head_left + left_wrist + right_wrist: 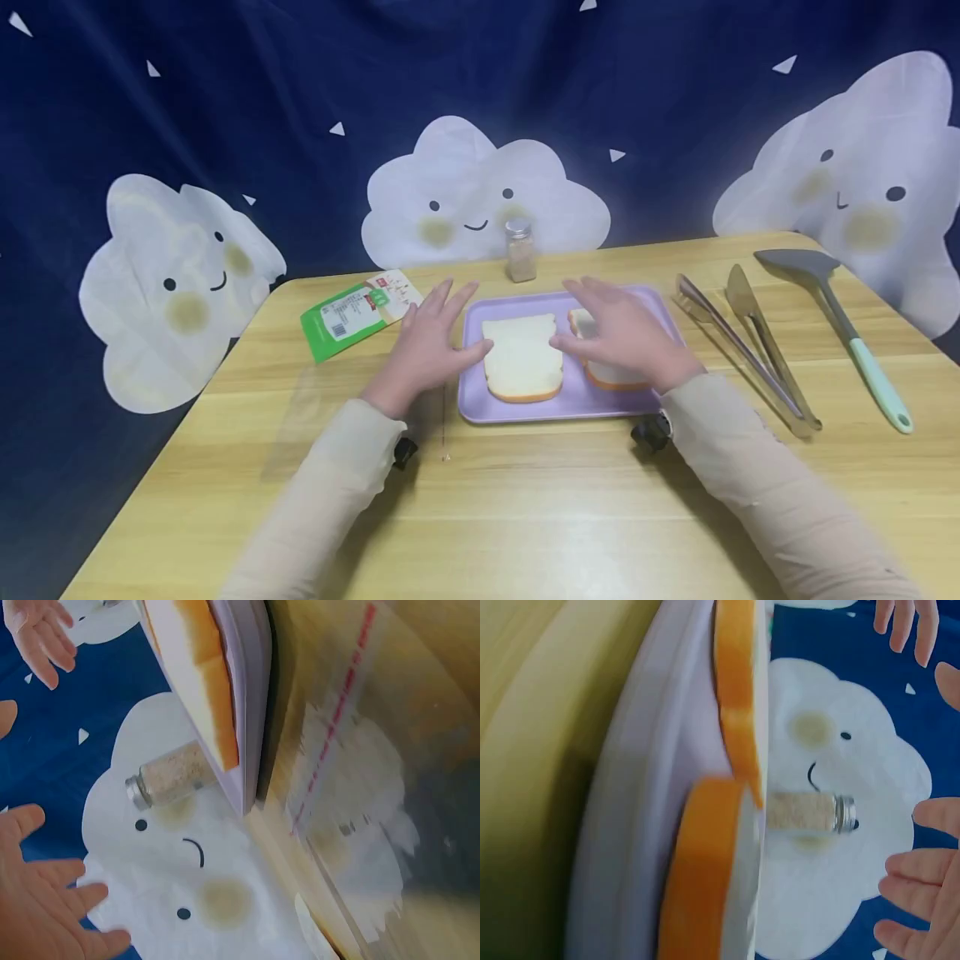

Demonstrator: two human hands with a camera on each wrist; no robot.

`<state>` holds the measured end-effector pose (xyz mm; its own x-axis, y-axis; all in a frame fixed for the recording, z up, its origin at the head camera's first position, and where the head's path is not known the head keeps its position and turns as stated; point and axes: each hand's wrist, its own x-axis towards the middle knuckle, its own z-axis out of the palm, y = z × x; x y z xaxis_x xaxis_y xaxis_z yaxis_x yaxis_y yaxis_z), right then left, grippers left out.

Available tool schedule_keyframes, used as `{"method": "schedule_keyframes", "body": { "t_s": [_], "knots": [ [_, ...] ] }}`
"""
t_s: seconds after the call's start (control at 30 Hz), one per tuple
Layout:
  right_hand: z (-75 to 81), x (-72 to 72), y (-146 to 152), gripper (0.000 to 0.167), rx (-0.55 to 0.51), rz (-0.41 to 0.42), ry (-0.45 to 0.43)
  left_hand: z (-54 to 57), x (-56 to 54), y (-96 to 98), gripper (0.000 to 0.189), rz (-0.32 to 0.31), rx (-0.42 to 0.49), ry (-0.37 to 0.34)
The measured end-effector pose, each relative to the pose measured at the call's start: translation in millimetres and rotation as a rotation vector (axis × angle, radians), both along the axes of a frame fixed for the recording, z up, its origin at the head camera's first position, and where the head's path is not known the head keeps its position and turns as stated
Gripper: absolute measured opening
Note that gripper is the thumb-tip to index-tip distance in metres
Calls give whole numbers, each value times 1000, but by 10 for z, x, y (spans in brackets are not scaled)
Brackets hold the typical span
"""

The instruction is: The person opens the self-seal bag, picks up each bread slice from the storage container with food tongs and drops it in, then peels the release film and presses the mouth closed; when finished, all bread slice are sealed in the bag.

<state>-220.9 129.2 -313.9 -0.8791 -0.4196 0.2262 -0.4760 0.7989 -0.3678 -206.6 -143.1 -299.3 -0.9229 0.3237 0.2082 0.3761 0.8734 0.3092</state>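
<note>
Two pale sleeves point(780, 492) come in from the bottom edge, nearest the camera, over a wood-grain table point(525, 533). Left hand point(423, 354): fingers spread and extended, thumb angled well away from them. In the head view its thumb tip meets the left edge of a white bread slice point(522, 358) lying flat on a lavender tray point(477, 407). Right hand point(626, 333): fingers stretched forward, slightly apart, thumb out to the side; it hangs over a second slice point(609, 375), partly hiding it, thumb tip by the first slice's right edge. First slice thus lies between the two thumbs; wrist views show the other fingers apart from the bread. Capped jar point(521, 257) upright behind the tray; green packet point(341, 325) beyond the left hand, clear plastic bag point(300, 417) beside the left forearm. Metal tongs point(738, 345) and mint-handled spatula point(877, 383) lie to the right.
</note>
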Motion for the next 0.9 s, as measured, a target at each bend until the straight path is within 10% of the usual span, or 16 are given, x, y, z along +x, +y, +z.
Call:
{"method": "schedule_keyframes", "body": {
  "t_s": [0.37,0.9],
  "knots": [
    [-85,6,-375,84,-159,132,-88,41,150,-307,74,-78,149,-17],
    [-243,11,-971,76,-290,281,-255,-178,209,-764,66,-119,259,-101]
  ]
}}
